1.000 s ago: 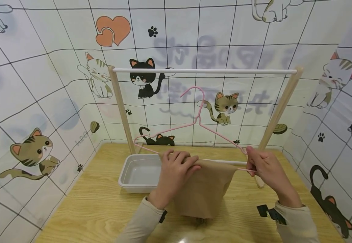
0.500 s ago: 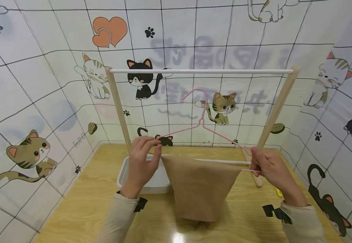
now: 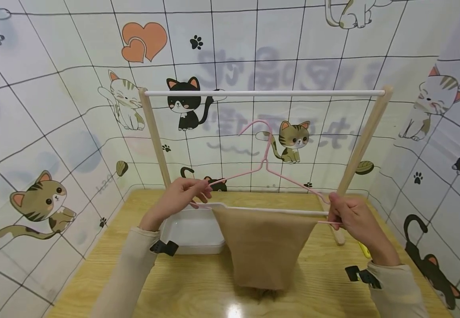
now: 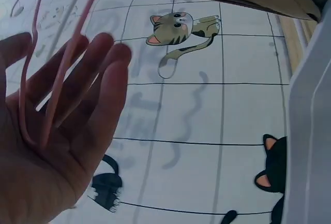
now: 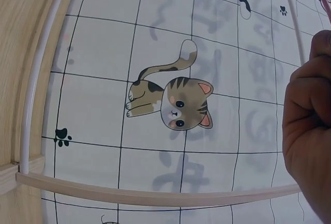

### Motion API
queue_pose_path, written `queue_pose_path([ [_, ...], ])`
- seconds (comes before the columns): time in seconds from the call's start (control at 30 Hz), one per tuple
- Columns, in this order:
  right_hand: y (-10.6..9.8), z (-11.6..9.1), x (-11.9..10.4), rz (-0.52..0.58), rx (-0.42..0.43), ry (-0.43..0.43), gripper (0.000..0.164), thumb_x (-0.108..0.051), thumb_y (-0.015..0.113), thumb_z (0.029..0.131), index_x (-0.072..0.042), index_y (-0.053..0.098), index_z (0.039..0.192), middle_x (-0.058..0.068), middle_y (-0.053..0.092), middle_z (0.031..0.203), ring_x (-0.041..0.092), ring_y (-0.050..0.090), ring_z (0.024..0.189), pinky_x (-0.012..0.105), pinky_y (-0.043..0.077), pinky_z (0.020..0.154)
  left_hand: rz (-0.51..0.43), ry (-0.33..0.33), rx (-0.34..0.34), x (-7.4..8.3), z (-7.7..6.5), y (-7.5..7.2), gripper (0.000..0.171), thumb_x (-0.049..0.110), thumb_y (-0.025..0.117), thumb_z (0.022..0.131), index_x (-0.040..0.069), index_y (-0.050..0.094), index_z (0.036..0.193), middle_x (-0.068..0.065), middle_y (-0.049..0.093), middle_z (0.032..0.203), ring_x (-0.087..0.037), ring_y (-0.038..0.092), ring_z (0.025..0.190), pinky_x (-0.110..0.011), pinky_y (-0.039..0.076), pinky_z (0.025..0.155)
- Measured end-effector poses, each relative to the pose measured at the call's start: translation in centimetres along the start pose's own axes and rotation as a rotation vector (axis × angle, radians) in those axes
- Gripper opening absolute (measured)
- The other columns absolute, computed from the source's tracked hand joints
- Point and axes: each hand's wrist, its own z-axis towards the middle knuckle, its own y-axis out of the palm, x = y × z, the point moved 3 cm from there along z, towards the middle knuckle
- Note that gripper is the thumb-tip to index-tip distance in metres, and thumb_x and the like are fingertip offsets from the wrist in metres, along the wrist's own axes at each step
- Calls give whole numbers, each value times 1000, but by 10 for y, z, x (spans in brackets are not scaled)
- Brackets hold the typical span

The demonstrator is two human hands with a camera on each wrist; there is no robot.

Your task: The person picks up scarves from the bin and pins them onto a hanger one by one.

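A pink wire hanger [image 3: 246, 173] is raised over the table, its hook up. Over its bottom bar hangs a brown cloth [image 3: 267, 247], folded and hanging down in front. My right hand [image 3: 351, 218] grips the hanger's right end with curled fingers. At the left end is my left hand [image 3: 182, 196], its fingers loosely extended. In the left wrist view the hanger's corner lies against the left palm [image 4: 57, 167], between thumb and fingers. The right wrist view shows the curled right hand [image 5: 310, 115] at its edge, with the grip itself out of sight.
A rack with wooden posts [image 3: 367, 141] and a white top rod [image 3: 262, 93] stands behind the hanger; a lower white rod [image 3: 285, 211] runs behind the cloth. A white tub [image 3: 194, 250] sits at left on the wooden table [image 3: 198, 287]. Something yellow [image 3: 364, 250] lies near the right wrist.
My left hand has moved left from the cloth's top edge to the hanger's left end. The cloth hangs more spread along the bar. My right hand keeps its grip.
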Motion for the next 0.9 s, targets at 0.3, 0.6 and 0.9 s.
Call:
queue_pose_path([
  [0.3,1,0,4,-25,0,5,60,-14,38,113,-13,56,56,-3,53,51,9,38,43,30,30,38,-383,-82,-126,-28,1,6,47,33,50,109,-9,70,110,-26,72,115,-33,74,102,-50,60,84],
  [0.6,1,-1,4,-40,5,21,58,-15,39,112,-13,56,57,-1,53,51,10,36,43,29,30,38,-454,-114,-104,-29,-4,13,46,34,56,107,-9,71,108,-15,77,102,-28,76,98,-48,60,84],
  [0.9,3,-2,3,-57,-12,46,58,-18,40,113,-12,56,58,-2,53,53,9,38,44,29,33,39,-440,-94,0,-33,-13,17,34,29,60,105,-1,71,94,-9,76,87,-24,76,85,-48,61,80],
])
